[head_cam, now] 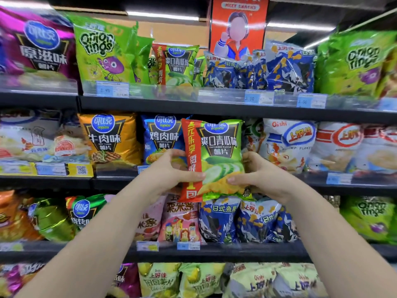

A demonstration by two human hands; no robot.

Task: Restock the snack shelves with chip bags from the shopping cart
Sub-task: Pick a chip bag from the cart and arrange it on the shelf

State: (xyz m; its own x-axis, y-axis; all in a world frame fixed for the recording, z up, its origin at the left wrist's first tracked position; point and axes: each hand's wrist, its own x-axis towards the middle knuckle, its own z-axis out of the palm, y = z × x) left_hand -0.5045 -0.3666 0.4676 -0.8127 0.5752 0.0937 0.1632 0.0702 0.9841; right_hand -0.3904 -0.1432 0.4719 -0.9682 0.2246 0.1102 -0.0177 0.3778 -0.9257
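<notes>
- Directly ahead, a green cucumber-flavour chip bag (217, 151) is held upright in the air, its long axis vertical and its printed front facing the person.
- Both hands are clamped on its lower half. The left hand (167, 171) pinches the red left edge with the thumb across the front. The right hand (262, 175) grips the lower right corner the same way.
- The hands sit level with each other, one on each side, and neither looks nearer the shelf.
- The bag hangs just in front of the second shelf (113, 177), which lies farther away. It sits between a blue chicken-flavour bag (159, 138) on the left and a white shrimp-flake bag (285, 145) on the right.
- What stands directly behind the held bag is hidden, so I cannot tell whether a free slot waits there.
- Judging from this, the coming move is a short push away from the body, keeping the bag upright.
- Matching cucumber bags (178, 65) stand on the top shelf, above and slightly left.
- Several dark shelves packed with bright snack bags fill the view, with clear front rails and blue price tags (311, 101).
- A red poster (238, 29) hangs above.
- No shopping cart is in view.
</notes>
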